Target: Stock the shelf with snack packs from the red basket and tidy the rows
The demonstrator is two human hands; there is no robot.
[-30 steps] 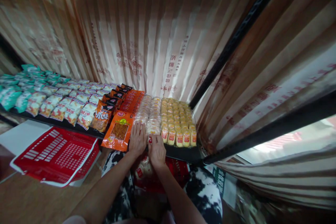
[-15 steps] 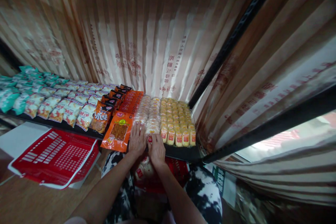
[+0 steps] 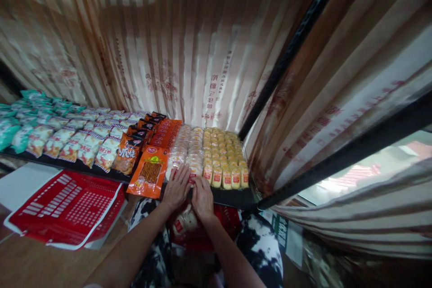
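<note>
1. The front orange packet lies at the near edge of the black shelf, and the clear-wrapped white packets stand directly to its right.
2. These white packets form two rows side by side; each row's long axis runs from the orange packet's front level back toward the curtain.
3. The left hand, nearer to the orange packet, lies just right of it, fingers straight and together, laid over the near end of the rows and closed around nothing.
4. The right hand is farther right of the orange packet, fingers bent at the front of the right-hand row; whether they pinch a packet, I cannot tell.
5. So the rows' near ends lie straight ahead of both hands, the front of the right-hand row by both sets of fingertips.
6. Yellow packets fill the space beyond the white ones, farthest right of the orange packet.
</note>
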